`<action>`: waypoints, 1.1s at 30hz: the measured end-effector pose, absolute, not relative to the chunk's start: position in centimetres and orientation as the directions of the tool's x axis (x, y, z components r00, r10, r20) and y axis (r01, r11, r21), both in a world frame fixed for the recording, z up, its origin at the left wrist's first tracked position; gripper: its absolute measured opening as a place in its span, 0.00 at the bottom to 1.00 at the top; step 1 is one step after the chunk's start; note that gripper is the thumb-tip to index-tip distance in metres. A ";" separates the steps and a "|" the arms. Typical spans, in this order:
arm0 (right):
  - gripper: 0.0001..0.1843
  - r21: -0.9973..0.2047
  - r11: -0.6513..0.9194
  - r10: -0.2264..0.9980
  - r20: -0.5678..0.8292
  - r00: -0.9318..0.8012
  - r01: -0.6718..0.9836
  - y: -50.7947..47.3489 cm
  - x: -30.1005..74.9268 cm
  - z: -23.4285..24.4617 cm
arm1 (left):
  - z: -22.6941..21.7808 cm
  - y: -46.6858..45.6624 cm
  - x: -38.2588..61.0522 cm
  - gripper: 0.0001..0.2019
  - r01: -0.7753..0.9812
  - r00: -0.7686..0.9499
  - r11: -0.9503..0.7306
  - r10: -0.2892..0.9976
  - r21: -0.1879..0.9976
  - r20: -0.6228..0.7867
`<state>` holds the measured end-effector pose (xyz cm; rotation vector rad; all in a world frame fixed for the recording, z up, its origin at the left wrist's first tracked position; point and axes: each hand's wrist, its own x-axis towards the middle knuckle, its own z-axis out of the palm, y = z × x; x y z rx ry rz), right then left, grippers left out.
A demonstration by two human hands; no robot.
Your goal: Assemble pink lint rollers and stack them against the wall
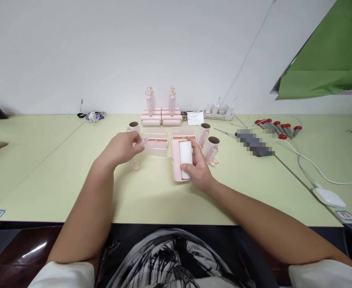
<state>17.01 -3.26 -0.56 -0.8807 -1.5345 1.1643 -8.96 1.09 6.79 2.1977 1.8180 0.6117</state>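
Observation:
In my right hand [200,166] is a pink case [176,162] with a white roll [186,154] along its right side; my thumb presses on the roll. My left hand [126,146] is up off the table on the left, with its fingertips pinched on a small clear pink plastic piece [144,143], partly hidden by the fingers. Below it lies another pale pink piece [136,165], blurred. Between and behind my hands are an open pink box [156,148] and a second pink box [183,133], partly covered by the held case.
Rolls with brown cores stand at left [134,126] and right, one being the near right roll [213,142], beside clear pink tubes. Pink cases [161,120] are stacked at the wall under upright tubes. A power strip [221,114], red-capped tools [279,127] and a white cable [317,170] lie rightward.

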 end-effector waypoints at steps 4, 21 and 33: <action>0.46 -0.956 0.288 0.930 0.291 -0.225 -0.050 -3.0 17.1 -0.8 | 7.2 -0.3 -7.1 0.14 0.654 0.396 -0.488 0.872 0.579 0.288; 0.38 -0.922 0.301 0.946 0.321 -0.045 -0.244 -2.3 17.1 -0.5 | 6.9 -1.5 -4.4 0.17 0.378 0.686 -0.654 0.673 0.655 0.276; 0.41 -0.913 0.375 0.918 0.390 -0.072 -0.159 -2.8 17.3 -0.6 | 6.7 -1.2 -4.5 0.16 0.401 0.686 -0.631 0.688 0.665 0.239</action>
